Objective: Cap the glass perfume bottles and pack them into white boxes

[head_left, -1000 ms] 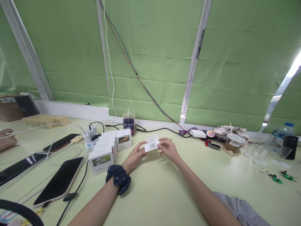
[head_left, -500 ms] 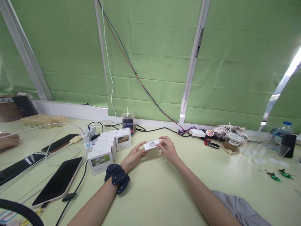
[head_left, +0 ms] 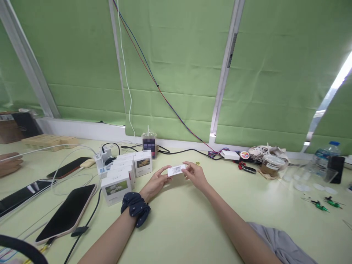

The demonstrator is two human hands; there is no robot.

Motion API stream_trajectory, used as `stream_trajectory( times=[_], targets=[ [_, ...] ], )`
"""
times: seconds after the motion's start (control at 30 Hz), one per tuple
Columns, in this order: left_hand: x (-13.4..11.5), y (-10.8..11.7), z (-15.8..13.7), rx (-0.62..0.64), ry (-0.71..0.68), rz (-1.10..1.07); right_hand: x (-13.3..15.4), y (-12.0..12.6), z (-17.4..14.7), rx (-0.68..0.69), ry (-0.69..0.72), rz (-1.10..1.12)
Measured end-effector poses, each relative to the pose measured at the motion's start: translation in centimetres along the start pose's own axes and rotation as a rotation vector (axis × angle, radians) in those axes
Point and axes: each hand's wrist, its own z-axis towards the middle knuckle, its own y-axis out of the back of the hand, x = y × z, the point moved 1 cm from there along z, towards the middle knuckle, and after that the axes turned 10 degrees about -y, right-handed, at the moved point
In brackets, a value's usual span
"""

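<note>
A small white box [head_left: 176, 170] with a barcode label faces me above the table, held between my two hands. My left hand [head_left: 158, 182] pinches its left end between thumb and fingers. At the right end, my right hand [head_left: 195, 174] has its thumb and fingers closed on the box. A small yellow-green round piece [head_left: 197, 163] shows just behind the right fingers; whether it touches them I cannot tell. Left of my left hand stands a row of white boxes [head_left: 117, 189] with flower pictures on their fronts.
Phones [head_left: 67, 212] and cables lie at the left, beside a white charger [head_left: 100, 161]. A drink cup [head_left: 149, 143] stands behind the boxes. On the right are an iced drink [head_left: 271, 165], a folding knife [head_left: 249, 169] and green-handled tools [head_left: 319, 205]. Another person's hand [head_left: 10, 164] rests far left.
The yellow-green round piece has come into view behind my right fingers. Both hands keep hold of the box, which has barely moved.
</note>
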Motion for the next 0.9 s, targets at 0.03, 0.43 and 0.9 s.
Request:
stream_trajectory(
  times=[0.03, 0.43, 0.9],
  targets=[
    [0.03, 0.04, 0.01, -0.002, -0.003, 0.0, 0.0, 0.0, 0.0, -0.001, -0.007, 0.006],
    [0.3, 0.29, 0.1, 0.006, -0.025, 0.056, -0.15, -0.06, 0.1, -0.01, -0.085, 0.074],
    [-0.06, 0.17, -0.01, -0.032, -0.084, 0.118, 0.42, -0.44, -0.28, 0.028, -0.016, 0.016]
  ],
)
